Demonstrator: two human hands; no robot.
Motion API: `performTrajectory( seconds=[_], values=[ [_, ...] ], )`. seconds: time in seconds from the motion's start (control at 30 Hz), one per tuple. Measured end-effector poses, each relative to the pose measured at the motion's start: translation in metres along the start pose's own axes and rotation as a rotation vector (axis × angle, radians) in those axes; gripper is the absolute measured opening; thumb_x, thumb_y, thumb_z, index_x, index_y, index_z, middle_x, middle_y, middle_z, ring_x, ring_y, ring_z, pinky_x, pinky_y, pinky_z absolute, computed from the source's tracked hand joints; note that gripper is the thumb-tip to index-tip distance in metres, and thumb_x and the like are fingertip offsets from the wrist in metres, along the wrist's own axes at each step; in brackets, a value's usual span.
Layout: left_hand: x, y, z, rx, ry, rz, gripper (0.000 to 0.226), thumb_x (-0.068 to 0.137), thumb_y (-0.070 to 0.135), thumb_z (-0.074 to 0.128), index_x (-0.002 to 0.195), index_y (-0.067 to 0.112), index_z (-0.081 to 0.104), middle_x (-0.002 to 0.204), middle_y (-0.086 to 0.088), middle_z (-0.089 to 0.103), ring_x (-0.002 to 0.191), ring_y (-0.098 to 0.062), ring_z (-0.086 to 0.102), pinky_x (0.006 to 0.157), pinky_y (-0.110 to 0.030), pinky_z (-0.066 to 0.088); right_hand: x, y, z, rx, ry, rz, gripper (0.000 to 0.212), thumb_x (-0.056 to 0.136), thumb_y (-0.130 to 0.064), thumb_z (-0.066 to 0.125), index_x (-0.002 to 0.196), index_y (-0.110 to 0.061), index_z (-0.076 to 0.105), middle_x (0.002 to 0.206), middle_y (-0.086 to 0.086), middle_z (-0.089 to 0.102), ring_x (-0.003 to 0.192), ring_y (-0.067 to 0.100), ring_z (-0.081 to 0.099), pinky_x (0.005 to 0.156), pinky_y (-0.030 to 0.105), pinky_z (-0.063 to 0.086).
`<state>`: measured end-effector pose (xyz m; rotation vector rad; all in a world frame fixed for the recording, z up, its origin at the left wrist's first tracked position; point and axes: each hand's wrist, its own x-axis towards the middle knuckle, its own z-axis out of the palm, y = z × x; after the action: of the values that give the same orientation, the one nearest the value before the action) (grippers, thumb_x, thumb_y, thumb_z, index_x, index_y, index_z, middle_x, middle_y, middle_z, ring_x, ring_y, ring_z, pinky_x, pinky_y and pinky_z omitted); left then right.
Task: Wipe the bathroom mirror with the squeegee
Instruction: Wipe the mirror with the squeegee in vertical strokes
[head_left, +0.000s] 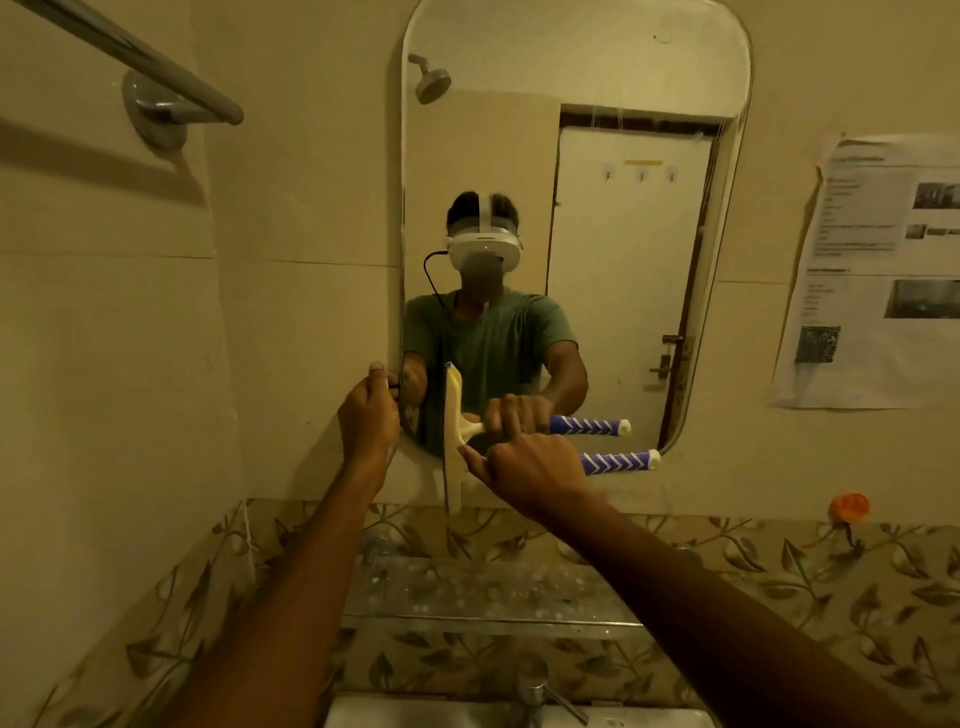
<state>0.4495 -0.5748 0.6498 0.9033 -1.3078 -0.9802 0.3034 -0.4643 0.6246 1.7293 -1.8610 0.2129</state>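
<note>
The right hand (524, 462) wraps the squeegee (453, 441) handle, blade on the mirror (597, 78) left of that grip, the left hand (366, 415) gripping the mirror's edge beyond, the wall sheet (872, 270) to the right too blurred to read.

Green short-sleeved T-shirt (488, 332); white headset (484, 248), black cable (432, 283); bare forearms (675, 564).

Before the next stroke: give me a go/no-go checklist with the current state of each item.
1. Right hand grips the squeegee handle: ok.
2. Left hand holds the mirror at its left edge: ok.
3. Blade upright: ok, standing at the mirror's lower left.
4. Whole blade on glass: not ok, its lower end hangs past the mirror's bottom edge.
5. Blade flat against the glass: cannot tell.
</note>
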Motion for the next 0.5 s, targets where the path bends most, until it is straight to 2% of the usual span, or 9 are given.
performTrajectory(
  seconds=[0.1,0.17,0.27,0.33,0.4,0.47,0.5],
  values=[
    [0.001,0.003,-0.001,-0.028,-0.002,-0.026,0.044,0.102,0.041,0.031,0.099,0.012,0.065,0.099,-0.012,0.066,0.089,-0.026,0.061,0.080,-0.040,0.054,-0.020,0.042,0.001,0.018,-0.076,0.037,0.068,0.092,-0.065,0.009,0.083,-0.020,0.060,0.073,-0.001,0.050,0.060,0.015,0.052,0.058,0.033,0.050],
    [0.001,0.005,-0.002,-0.021,-0.019,-0.038,0.043,0.103,0.041,0.032,0.100,0.012,0.063,0.096,-0.010,0.064,0.085,-0.024,0.060,0.072,-0.036,0.053,-0.040,0.074,0.007,0.012,-0.102,0.114,0.067,0.092,-0.066,0.008,0.075,-0.023,0.056,0.067,-0.005,0.051,0.057,0.013,0.054,0.057,0.030,0.052],
    [-0.002,0.009,-0.003,-0.006,-0.037,-0.040,0.040,0.102,0.042,0.031,0.096,0.015,0.059,0.095,-0.010,0.062,0.088,-0.028,0.062,0.074,-0.043,0.056,-0.062,0.096,0.009,-0.085,-0.038,0.173,0.087,0.080,-0.073,-0.014,0.061,-0.023,0.054,0.054,-0.005,0.051,0.049,0.011,0.055,0.052,0.028,0.051],
    [-0.005,0.011,-0.003,-0.009,-0.041,-0.053,0.043,0.102,0.045,0.029,0.092,0.016,0.060,0.096,-0.012,0.064,0.093,-0.032,0.063,0.081,-0.048,0.056,-0.061,0.088,0.007,-0.065,-0.028,0.151,0.081,0.084,-0.071,-0.008,0.058,-0.022,0.051,0.051,-0.005,0.047,0.044,0.011,0.049,0.050,0.028,0.050],
    [-0.008,0.014,-0.004,-0.019,-0.051,-0.062,0.049,0.102,0.047,0.025,0.093,0.015,0.061,0.097,-0.013,0.065,0.089,-0.028,0.063,0.074,-0.043,0.057,-0.048,0.066,0.004,0.007,-0.062,0.087,0.068,0.093,-0.064,0.006,0.064,-0.023,0.051,0.053,-0.005,0.046,0.044,0.010,0.046,0.051,0.028,0.049],
    [-0.012,0.017,-0.005,-0.030,-0.052,-0.079,0.053,0.102,0.047,0.021,0.091,0.015,0.061,0.094,-0.010,0.065,0.081,-0.022,0.061,0.065,-0.035,0.054,-0.028,0.035,0.001,0.039,-0.037,-0.023,0.063,0.098,-0.060,0.013,0.074,-0.022,0.057,0.057,-0.004,0.051,0.048,0.012,0.053,0.054,0.032,0.053],
    [-0.013,0.018,-0.005,-0.047,-0.051,-0.092,0.055,0.102,0.049,0.020,0.088,0.015,0.062,0.094,-0.011,0.066,0.081,-0.023,0.061,0.068,-0.037,0.055,-0.017,0.017,0.000,0.035,-0.004,-0.067,0.060,0.100,-0.057,0.017,0.078,-0.020,0.059,0.058,-0.004,0.052,0.049,0.014,0.056,0.054,0.032,0.053]
  ],
)
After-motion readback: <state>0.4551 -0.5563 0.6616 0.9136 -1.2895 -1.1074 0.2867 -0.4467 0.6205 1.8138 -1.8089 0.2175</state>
